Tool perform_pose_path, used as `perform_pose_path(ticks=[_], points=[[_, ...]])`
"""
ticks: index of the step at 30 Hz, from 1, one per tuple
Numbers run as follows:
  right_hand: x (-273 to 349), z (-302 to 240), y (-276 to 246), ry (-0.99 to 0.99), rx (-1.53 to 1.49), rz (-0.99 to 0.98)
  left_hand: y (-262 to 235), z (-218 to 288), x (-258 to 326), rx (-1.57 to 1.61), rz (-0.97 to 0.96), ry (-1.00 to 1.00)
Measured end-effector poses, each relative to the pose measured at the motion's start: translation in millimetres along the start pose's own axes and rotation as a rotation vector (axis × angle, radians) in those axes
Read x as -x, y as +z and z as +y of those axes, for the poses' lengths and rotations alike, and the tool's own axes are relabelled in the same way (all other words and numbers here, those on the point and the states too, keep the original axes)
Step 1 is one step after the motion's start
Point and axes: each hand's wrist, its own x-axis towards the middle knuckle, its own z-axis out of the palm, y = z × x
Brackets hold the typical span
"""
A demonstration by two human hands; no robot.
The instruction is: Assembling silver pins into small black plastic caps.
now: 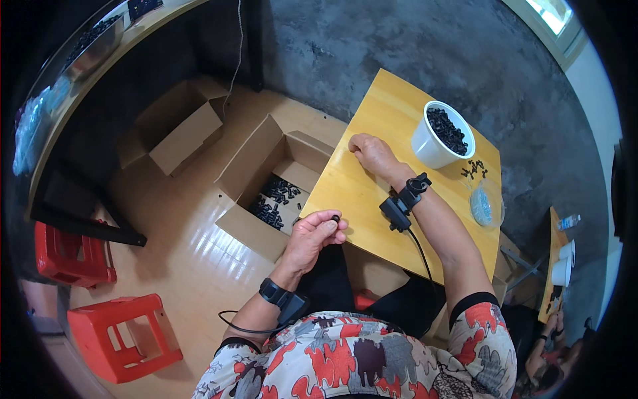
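Mottled grey wall (332, 46) rises beyond the yellow wooden surface (355, 189), behind the white bucket (428, 147). Left of that bucket, a stretch of wood gives room for moving as far as the surface's left edge. The right hand (379, 157) rests between bucket and edge, its fingers curled down toward the wood; their tips are hidden, so I cannot tell whether they hold anything. Farther to the bucket's lower left, just by the surface's near left corner, the left hand (312, 238) pinches a small black piece (335, 218) between thumb and fingers.

Pale floor (166, 226) spreads well to the bucket's left, with two red stools, one (126, 332) nearer the person than the other (73, 256).

Inside the bucket is a heap of black pieces (446, 131). Just below it to the right lie loose black pieces (474, 169), then a bundle of clear plastic (480, 205). Left of the bucket, past the surface's edge, an open cardboard box (249, 229) holds more black pieces (269, 211); another cardboard box (186, 143) stands farther left.
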Motion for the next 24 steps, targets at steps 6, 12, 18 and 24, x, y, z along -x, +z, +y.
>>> perform_pose_path(ticks=[6, 12, 18, 24], points=[[13.3, -5.4, -9.5, 0.084, 0.021, -0.078, 4.5, -5.0, 5.4, -0.003, -0.013, -0.026], [45.2, -15.0, -8.5, -0.030, 0.179, 0.007, 16.0, -12.1, 15.8, -0.018, -0.034, -0.066], [66.6, -40.2, -22.9, 0.049, -0.150, 0.099, 27.8, -16.6, 19.7, -0.036, -0.023, -0.102], [136.9, -98.8, -81.4, 0.228, -0.944, 0.178, 61.5, -5.3, 13.5, -0.064, -0.080, -0.069]])
